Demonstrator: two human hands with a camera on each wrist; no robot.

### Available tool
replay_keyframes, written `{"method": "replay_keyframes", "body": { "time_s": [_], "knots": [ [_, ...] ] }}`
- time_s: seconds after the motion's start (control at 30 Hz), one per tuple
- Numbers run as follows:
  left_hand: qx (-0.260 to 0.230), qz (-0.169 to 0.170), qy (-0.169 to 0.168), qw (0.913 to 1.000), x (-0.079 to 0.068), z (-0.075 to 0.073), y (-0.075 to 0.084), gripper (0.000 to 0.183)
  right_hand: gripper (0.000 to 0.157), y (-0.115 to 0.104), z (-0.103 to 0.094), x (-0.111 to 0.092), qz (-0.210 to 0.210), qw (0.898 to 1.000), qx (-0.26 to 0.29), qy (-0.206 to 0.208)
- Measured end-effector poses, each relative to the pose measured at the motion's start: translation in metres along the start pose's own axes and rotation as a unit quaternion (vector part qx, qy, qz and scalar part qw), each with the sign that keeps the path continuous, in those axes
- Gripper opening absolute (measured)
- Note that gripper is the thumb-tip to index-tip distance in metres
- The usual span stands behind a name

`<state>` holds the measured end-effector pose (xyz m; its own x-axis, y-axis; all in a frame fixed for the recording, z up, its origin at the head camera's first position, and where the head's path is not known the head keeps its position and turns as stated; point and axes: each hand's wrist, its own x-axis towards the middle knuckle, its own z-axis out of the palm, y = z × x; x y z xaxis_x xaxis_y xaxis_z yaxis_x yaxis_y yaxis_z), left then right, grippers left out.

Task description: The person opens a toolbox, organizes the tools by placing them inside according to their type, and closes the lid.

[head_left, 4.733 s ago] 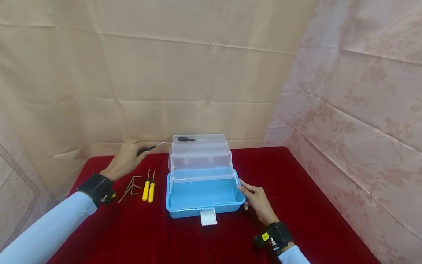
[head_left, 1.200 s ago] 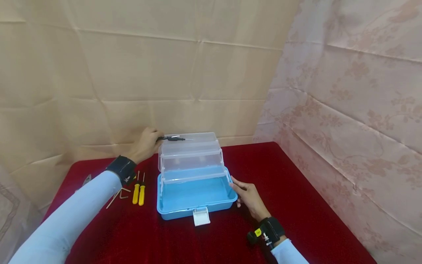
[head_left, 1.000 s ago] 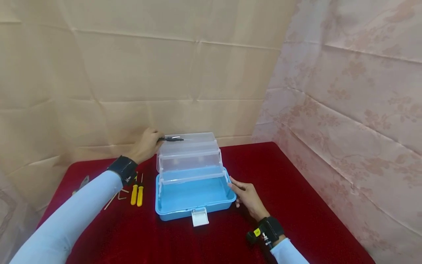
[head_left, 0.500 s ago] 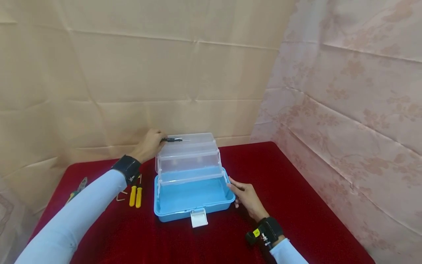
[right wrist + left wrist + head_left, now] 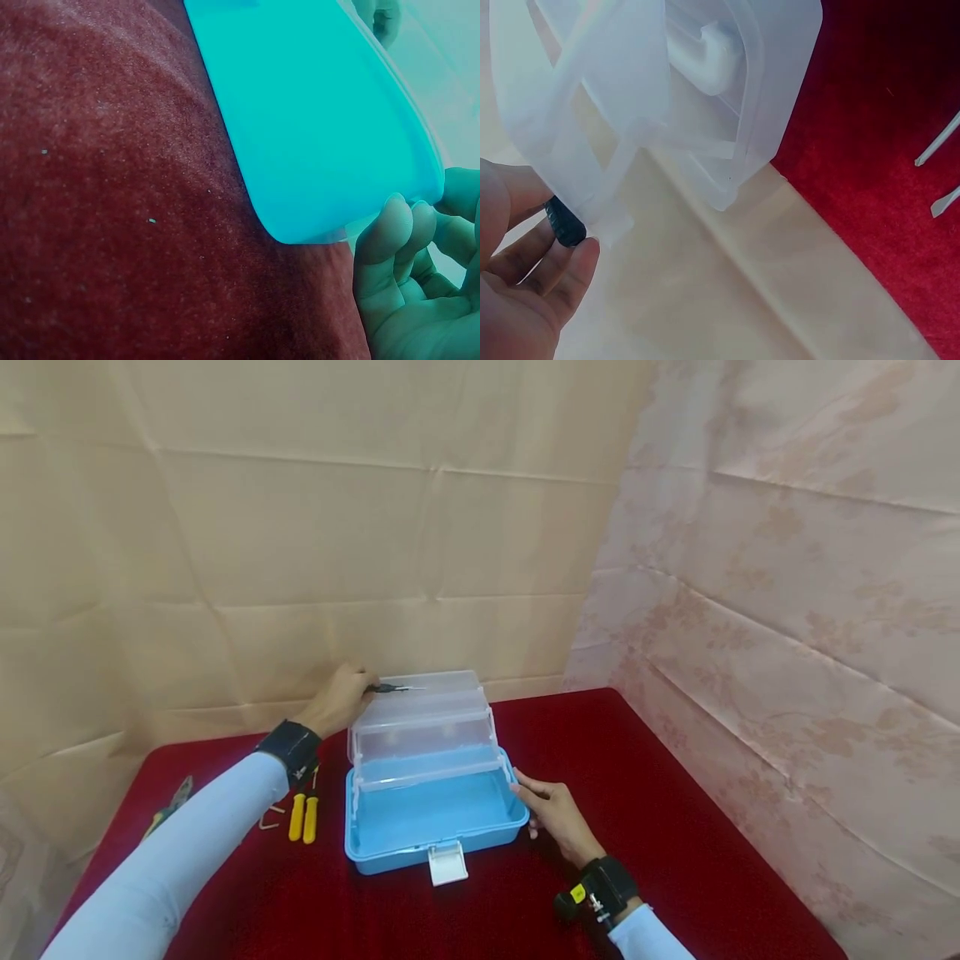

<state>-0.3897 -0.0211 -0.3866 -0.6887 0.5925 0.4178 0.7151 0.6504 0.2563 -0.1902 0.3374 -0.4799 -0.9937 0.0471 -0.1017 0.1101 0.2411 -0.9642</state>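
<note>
A blue toolbox (image 5: 431, 852) stands with its translucent trays raised in steps. At the left end of the top tray (image 5: 450, 682), my left hand (image 5: 343, 697) holds a black-handled screwdriver (image 5: 386, 688) whose shaft points right. It overlaps the other black screwdriver lying in that tray. In the left wrist view, my fingers (image 5: 577, 274) and thumb are around the dark handle (image 5: 568, 225), partly behind the clear tray wall. My right hand (image 5: 558, 814) grips the toolbox's right side, thumb at the rim. The right wrist view shows fingertips against the blue wall (image 5: 322, 127).
Two yellow-handled screwdrivers (image 5: 303, 818) lie left of the toolbox on the red cloth (image 5: 660, 827). Hex keys (image 5: 270, 820) and pliers (image 5: 176, 797) are partly hidden by my left sleeve. The white latch (image 5: 448, 863) hangs open at the front. A beige curtain rises behind.
My left hand has carried the black screwdriver right, from beside the toolbox to the top tray's left end. The right hand stays on the toolbox's side. The head view has shifted slightly.
</note>
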Motion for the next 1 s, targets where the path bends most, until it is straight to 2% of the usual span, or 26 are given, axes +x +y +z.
{"method": "replay_keyframes", "body": {
  "time_s": [0.2,0.37,0.47,0.57,0.67,0.77,0.87,1.0],
  "knots": [
    [-0.001,0.001,0.002,1.0,-0.001,-0.001,-0.004,0.022,0.057,-0.001,0.002,0.007,-0.008,1.0,-0.003,-0.003],
    [-0.034,-0.021,-0.008,0.9992,-0.002,-0.003,-0.006,0.026,0.055,-0.002,0.001,0.011,-0.001,1.0,-0.005,-0.003],
    [-0.047,-0.03,0.001,0.9985,-0.007,-0.004,-0.007,0.029,0.054,-0.006,0.001,0.01,0.003,1.0,-0.007,-0.005],
    [-0.049,-0.024,0.02,0.9983,-0.016,-0.007,-0.006,0.034,0.053,-0.017,0.002,0.002,0.004,1.0,-0.008,-0.007],
    [-0.037,-0.015,0.033,0.9986,-0.029,-0.012,-0.005,0.035,0.053,-0.023,0.002,-0.004,-0.002,1.0,-0.005,0.001],
    [-0.024,-0.014,0.028,0.9992,-0.048,-0.019,-0.005,0.037,0.053,-0.017,-0.003,0.0,-0.007,1.0,0.004,0.013],
    [0.014,-0.035,0.006,0.9993,-0.074,-0.023,-0.006,0.034,0.053,-0.011,-0.01,0.005,-0.006,1.0,0.012,0.019],
    [0.051,-0.085,-0.045,0.9941,-0.112,-0.023,-0.01,0.025,0.052,-0.014,-0.018,0.004,-0.003,1.0,0.013,0.018]
  ]
}}
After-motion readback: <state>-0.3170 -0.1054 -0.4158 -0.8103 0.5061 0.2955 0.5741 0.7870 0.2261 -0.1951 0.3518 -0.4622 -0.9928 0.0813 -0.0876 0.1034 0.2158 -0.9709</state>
